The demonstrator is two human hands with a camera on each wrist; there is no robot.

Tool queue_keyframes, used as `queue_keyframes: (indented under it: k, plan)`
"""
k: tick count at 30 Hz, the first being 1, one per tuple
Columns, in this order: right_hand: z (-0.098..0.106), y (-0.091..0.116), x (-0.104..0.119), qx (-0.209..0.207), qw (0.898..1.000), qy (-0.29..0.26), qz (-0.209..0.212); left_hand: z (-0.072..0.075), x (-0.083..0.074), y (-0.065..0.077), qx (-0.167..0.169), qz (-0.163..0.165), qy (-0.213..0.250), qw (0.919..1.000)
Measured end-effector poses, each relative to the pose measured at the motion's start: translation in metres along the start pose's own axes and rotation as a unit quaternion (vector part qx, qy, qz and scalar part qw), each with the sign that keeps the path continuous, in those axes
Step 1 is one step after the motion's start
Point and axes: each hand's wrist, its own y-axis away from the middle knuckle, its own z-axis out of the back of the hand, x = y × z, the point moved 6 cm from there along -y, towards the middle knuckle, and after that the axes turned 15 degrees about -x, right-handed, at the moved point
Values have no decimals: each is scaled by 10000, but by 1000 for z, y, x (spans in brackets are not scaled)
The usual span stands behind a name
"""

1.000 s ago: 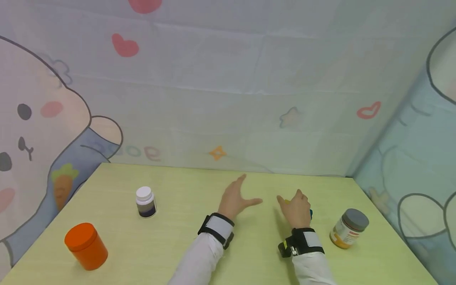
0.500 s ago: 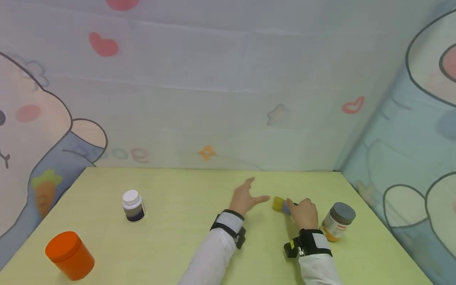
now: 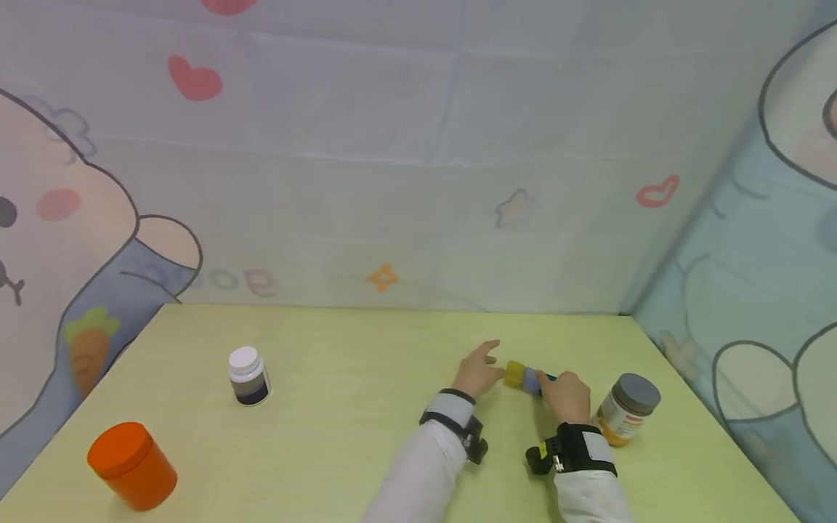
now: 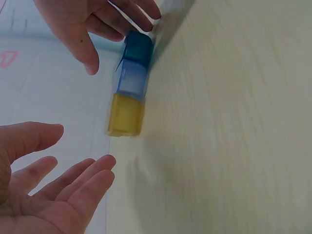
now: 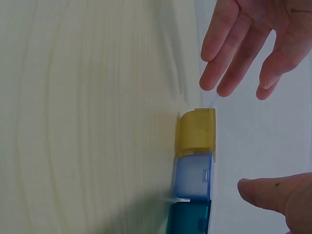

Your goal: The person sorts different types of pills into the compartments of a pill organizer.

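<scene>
A three-compartment pill organizer (image 3: 514, 375) lies on the table, yellow at its left end, then blue, then teal. My left hand (image 3: 479, 374) is just left of the yellow end, thumb and fingers spread and holding nothing. In the left wrist view, a gap shows between the left hand (image 4: 53, 190) and the organizer (image 4: 127, 114). My right hand (image 3: 567, 397) is over the teal end and partly hides it in the head view. In the right wrist view, its thumb (image 5: 263, 195) stands apart from the organizer (image 5: 194, 176); its fingers are out of that view.
A gray-lidded jar (image 3: 628, 409) stands close to the right of the right hand. Farther left are a white-capped bottle (image 3: 249, 375) and an orange jar (image 3: 133, 466). A printed cloth (image 3: 366, 160) hangs behind the table's back edge.
My right hand has shifted right along the organizer, uncovering its yellow and blue compartments. My left hand has moved right, up to the yellow end. The head view has turned slightly.
</scene>
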Motion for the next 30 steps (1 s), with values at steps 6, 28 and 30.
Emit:
queue_keyframes:
  k: [6, 28, 30]
  plan:
    - [-2, -1, -6, 62, 9998, 166, -66, -10, 0, 4, 48, -19, -100, 9999]
    - [-7, 4, 17, -163, 9986, -188, 476, -26, 65, -45, -408, -407, -965, 9937]
    - [-10, 6, 20, -121, 9984, -233, 493, 1, 39, -28, -361, -249, -1030, 9937]
